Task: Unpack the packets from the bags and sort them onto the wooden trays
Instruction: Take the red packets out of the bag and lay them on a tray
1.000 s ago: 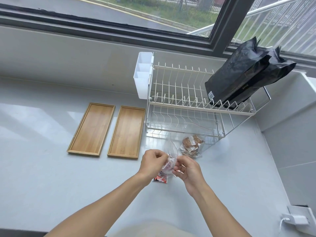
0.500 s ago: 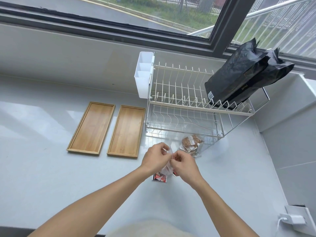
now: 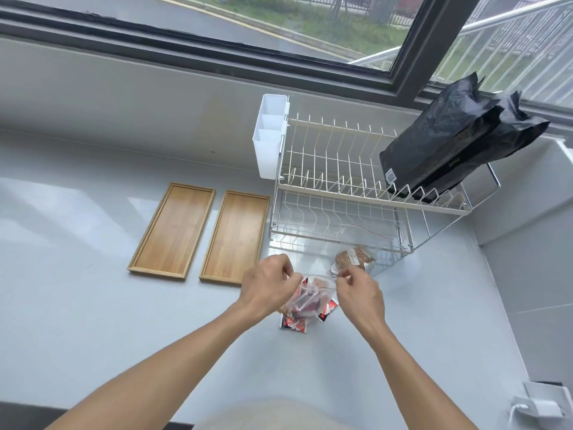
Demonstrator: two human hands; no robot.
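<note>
1. Tabletop (image 3: 93,321): grey, carrying everything.
2. Rack (image 3: 341,193): black bags (image 3: 459,144) on top, untouched.
3. Trays (image 3: 173,231), (image 3: 235,237): side by side, left of rack, both bare.
4. Left hand (image 3: 266,283), right hand (image 3: 359,293): apart now, close together half a second ago; each grip pinching one lip of clear bag (image 3: 305,301).
5. Bag mouth pulled open; red packets (image 3: 293,324) inside, near front edge. Likely next: taking packets out.
6. Second bag (image 3: 353,259), brown packets, beside rack, waiting.

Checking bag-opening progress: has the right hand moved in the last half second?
Yes. The right hand has pulled rightward, away from the left hand, and now sits below the brown packets by the dish rack, stretching the clear bag open.
</note>
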